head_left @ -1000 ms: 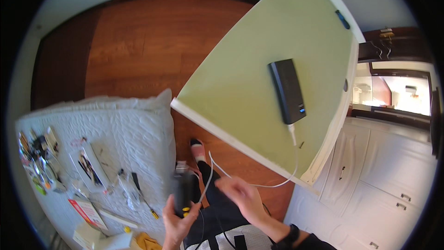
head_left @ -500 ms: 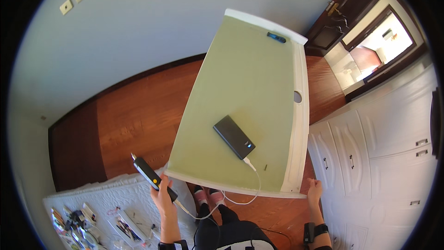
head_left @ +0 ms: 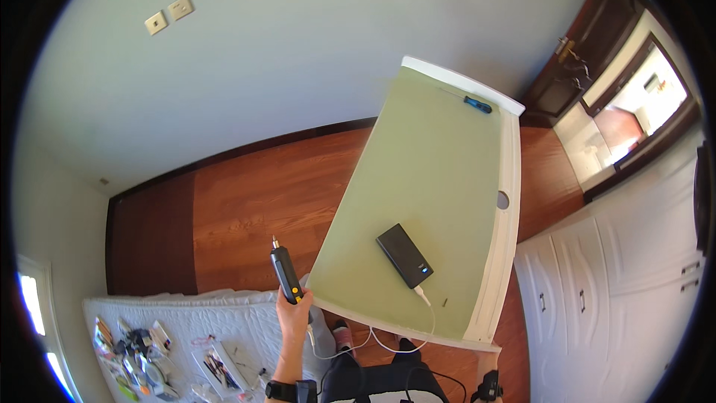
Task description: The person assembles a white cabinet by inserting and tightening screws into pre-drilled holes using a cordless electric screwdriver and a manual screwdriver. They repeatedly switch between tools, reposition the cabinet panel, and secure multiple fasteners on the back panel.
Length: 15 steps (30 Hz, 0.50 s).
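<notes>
Head cam, 1 e-screwdriver in L hand, 1 pwr bank

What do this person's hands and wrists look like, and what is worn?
The left hand and right hand wear no gloves. The left forearm wears a black band and a boxy dark device; the right, a black wrist device.

The view holds one tabletop, one black power bank, one white cable, one small screw, one blue-handled screwdriver and one black electric screwdriver. There are two wall plates and one mattress, its heaped small items too crowded to count.
</notes>
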Available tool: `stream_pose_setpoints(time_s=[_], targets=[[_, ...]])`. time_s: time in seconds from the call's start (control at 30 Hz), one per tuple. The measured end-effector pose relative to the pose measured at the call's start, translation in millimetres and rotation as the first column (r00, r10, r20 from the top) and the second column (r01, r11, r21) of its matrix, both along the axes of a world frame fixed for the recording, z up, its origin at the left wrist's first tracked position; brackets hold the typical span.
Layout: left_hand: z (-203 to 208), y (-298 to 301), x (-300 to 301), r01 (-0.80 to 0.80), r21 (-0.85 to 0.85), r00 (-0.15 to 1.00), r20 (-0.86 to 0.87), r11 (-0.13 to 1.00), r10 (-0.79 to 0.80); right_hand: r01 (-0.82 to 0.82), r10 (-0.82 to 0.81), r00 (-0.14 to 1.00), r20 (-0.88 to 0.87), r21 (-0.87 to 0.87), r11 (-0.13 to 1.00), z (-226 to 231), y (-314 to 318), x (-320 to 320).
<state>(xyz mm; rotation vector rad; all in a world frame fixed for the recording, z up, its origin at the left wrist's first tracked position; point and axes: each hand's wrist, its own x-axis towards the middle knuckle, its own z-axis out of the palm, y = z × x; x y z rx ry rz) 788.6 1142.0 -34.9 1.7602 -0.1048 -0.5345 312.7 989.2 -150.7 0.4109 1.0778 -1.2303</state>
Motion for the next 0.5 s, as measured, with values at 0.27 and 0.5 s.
stream_pose_setpoints(time_s=[0.27, 0.5], targets=[[-7, 11, -32, -0.135, 0.047, 0.990, -0.040, 0.990, 0.137, -0.174, 0.189, 0.970, -0.151, 0.108, 0.979, 4, -30, -26], [-10, 31, -61, -0.221, 0.066, 0.971, -0.082, 0.973, 0.226, -0.237, 0.249, 0.963, -0.107, 0.111, 0.965, 6, -69, -29]])
